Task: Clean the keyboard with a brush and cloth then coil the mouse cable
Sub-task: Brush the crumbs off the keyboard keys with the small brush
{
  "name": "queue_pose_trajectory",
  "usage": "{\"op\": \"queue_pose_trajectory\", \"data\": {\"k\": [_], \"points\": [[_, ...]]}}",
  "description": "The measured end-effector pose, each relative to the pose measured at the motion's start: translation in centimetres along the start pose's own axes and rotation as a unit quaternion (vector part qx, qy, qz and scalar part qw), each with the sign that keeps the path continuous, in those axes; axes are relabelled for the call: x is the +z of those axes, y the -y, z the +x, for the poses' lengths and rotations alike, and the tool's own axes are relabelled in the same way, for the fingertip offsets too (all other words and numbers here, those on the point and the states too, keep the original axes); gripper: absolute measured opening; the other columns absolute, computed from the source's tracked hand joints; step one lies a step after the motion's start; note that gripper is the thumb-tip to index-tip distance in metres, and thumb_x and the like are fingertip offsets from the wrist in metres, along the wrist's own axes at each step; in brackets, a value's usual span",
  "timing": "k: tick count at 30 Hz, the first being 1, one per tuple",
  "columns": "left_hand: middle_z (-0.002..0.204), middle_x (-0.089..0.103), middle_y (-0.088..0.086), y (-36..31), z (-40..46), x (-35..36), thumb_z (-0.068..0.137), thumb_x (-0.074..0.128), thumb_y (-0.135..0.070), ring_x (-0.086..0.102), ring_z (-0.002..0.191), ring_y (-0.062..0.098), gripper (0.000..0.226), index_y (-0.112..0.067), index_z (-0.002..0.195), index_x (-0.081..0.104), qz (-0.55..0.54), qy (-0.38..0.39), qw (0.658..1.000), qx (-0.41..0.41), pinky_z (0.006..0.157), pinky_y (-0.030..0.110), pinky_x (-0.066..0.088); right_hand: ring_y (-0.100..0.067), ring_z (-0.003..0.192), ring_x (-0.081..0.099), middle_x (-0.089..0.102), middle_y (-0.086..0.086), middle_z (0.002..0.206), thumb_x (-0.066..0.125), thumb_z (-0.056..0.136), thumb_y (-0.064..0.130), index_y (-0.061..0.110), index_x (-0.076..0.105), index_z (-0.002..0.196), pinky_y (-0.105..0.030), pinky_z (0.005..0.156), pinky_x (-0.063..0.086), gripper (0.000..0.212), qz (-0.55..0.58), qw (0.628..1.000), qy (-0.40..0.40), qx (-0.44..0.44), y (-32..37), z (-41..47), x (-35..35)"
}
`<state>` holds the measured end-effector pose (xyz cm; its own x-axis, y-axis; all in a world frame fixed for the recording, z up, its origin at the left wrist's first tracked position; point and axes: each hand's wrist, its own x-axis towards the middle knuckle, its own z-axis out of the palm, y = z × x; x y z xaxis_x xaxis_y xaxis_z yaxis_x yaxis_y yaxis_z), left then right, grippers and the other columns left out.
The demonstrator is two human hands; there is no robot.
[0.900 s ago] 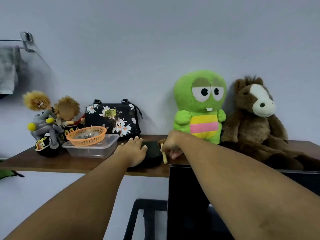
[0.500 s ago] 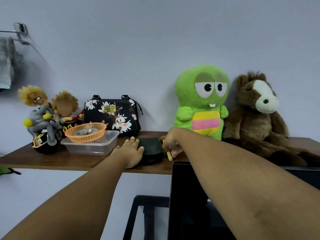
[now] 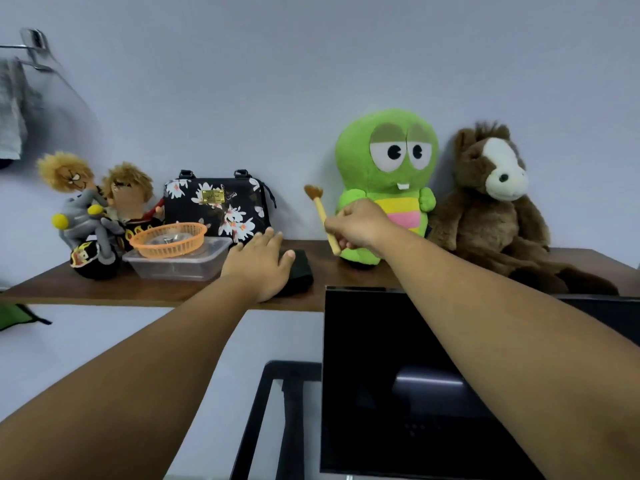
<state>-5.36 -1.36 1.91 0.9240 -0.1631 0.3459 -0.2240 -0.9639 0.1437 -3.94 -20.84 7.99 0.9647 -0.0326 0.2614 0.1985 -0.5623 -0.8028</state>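
My right hand (image 3: 360, 225) is closed around the wooden handle of a small brush (image 3: 320, 209), held above the shelf with its brown bristles pointing up and left. My left hand (image 3: 258, 266) lies flat, fingers spread, on a dark folded cloth (image 3: 299, 270) that rests on the wooden shelf (image 3: 145, 289). Most of the cloth is hidden under the hand. Neither keyboard nor mouse is in view.
On the shelf stand a green plush (image 3: 384, 174), a brown plush horse (image 3: 491, 209), a floral black bag (image 3: 216, 206), an orange basket (image 3: 168, 239) on a clear plastic box (image 3: 180, 265), and dolls (image 3: 90, 209). A black monitor (image 3: 398, 375) rises below the shelf's front edge.
My right hand has lifted the brush off the shelf and turned its bristles upward. My left hand has slid further onto the dark cloth.
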Motion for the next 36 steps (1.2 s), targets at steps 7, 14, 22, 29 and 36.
{"op": "queue_pose_trajectory", "data": {"k": [7,14,22,29,36], "points": [[0.16,0.026,0.005,-7.4,-5.4,1.1,0.101,0.031,-0.041,0.018,0.148,0.02,0.055,-0.016,0.149,0.032,-0.041,-0.108,0.993,0.03,0.118,0.045,0.014,-0.009,0.035,0.054,0.061,-0.001,0.049,0.067,0.073,0.003,0.011,0.059,0.075,-0.017,0.037,0.038,0.011,0.196,0.978,-0.056,-0.051,-2.8,-7.2,-4.5],[0.16,0.026,0.001,-13.4,-12.2,4.1,0.097,0.03,-0.041,0.016,0.148,0.017,0.058,-0.017,0.149,0.034,-0.081,-0.204,0.975,0.046,0.118,0.042,0.013,-0.008,0.043,0.056,0.055,-0.01,0.057,0.061,0.076,0.0,0.027,0.067,0.108,-0.02,0.043,0.042,0.042,0.222,0.969,-0.013,-0.109,-7.6,-16.2,-8.8],[0.154,0.036,0.003,-16.6,-21.1,12.8,0.097,0.035,-0.035,0.024,0.146,0.019,0.052,-0.015,0.144,0.041,-0.114,-0.144,0.981,0.056,0.112,0.039,0.022,-0.011,0.062,0.063,0.057,-0.011,0.07,0.056,0.091,-0.003,0.016,0.071,0.109,-0.022,0.057,0.05,0.03,0.198,0.973,0.115,-0.032,-18.0,-24.3,-10.8],[0.155,0.035,0.001,-18.4,-26.7,21.3,0.098,0.029,-0.04,0.026,0.145,0.019,0.055,-0.016,0.146,0.039,-0.135,0.021,0.991,0.011,0.115,0.045,0.025,-0.018,0.07,0.066,0.067,-0.01,0.075,0.054,0.092,0.0,0.013,0.067,0.101,-0.031,0.069,0.057,0.019,0.221,0.96,0.163,0.058,-26.2,-29.2,-9.2],[0.159,0.027,0.002,-17.9,-30.6,27.1,0.095,0.024,-0.044,0.016,0.148,0.018,0.064,-0.015,0.151,0.03,-0.125,0.133,0.981,-0.071,0.12,0.042,0.012,-0.016,0.068,0.062,0.065,-0.001,0.071,0.062,0.083,-0.005,0.02,0.063,0.099,-0.029,0.069,0.05,0.029,0.141,0.972,0.16,0.1,-33.2,-33.3,-4.8]]}}
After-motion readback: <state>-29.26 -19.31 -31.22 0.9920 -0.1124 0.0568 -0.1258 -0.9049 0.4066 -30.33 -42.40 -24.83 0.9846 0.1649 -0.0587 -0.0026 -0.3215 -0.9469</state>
